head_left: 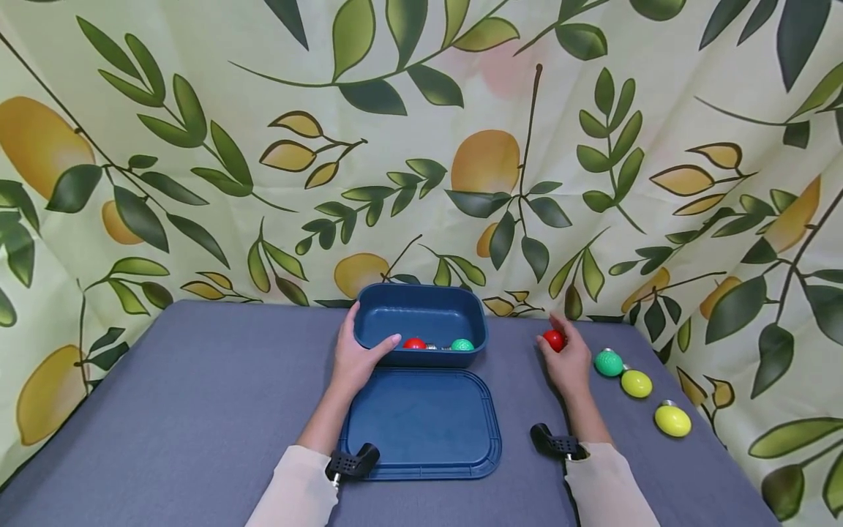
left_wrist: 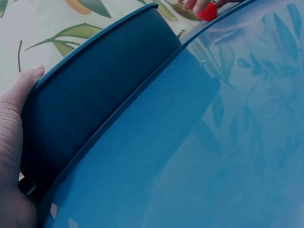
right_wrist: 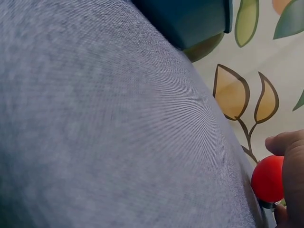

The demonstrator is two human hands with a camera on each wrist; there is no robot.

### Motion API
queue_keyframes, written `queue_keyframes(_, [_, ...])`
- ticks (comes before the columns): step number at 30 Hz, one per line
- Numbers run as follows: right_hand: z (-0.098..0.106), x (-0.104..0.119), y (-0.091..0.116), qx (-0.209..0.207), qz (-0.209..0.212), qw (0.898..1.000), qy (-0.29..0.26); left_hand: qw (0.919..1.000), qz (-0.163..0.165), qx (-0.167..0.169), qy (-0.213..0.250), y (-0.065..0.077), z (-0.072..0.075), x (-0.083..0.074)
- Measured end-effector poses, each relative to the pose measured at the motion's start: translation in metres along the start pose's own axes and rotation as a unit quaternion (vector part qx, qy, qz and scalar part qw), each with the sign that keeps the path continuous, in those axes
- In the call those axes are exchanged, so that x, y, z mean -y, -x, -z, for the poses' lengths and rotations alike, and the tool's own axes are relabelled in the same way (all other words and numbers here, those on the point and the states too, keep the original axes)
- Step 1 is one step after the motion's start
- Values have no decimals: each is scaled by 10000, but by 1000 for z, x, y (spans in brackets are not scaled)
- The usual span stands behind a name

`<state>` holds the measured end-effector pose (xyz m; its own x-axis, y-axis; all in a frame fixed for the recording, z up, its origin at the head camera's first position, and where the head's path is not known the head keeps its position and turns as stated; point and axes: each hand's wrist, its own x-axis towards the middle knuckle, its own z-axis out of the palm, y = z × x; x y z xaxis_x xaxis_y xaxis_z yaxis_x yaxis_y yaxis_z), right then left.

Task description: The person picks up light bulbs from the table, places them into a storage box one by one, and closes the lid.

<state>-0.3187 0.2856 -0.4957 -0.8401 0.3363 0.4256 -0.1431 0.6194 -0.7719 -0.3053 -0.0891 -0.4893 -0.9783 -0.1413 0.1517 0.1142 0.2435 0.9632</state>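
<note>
A deep blue plastic box point(head_left: 421, 358) stands near the back of the table, with a red bulb point(head_left: 414, 343) and a green bulb point(head_left: 462, 345) inside along its front wall. My left hand point(head_left: 356, 355) grips the box's left end, the thumb over its front rim and the fingers along the side. To the right of the box, my right hand point(head_left: 570, 356) pinches another red bulb point(head_left: 555, 339) between thumb and fingers. The right wrist view shows that red bulb point(right_wrist: 268, 179) low at the table surface, its metal base partly hidden.
In front of the box lies a flat blue lid point(head_left: 424, 424). Right of my right hand are a green bulb point(head_left: 609, 362), a yellow bulb point(head_left: 636, 383) and a second yellow bulb point(head_left: 672, 421). A leaf-patterned cloth point(head_left: 408, 241) hangs behind the grey-blue table point(head_left: 217, 395).
</note>
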Motion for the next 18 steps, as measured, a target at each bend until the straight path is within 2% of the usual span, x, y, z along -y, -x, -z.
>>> queue_keyframes(12, [0, 0, -2, 399, -347, 9985, 127, 10000, 2, 19, -14, 0, 0, -3])
queue_keyframes(18, [0, 1, 0, 706, -435, 9946, 630, 10000, 13, 18, 28, 2, 0, -4])
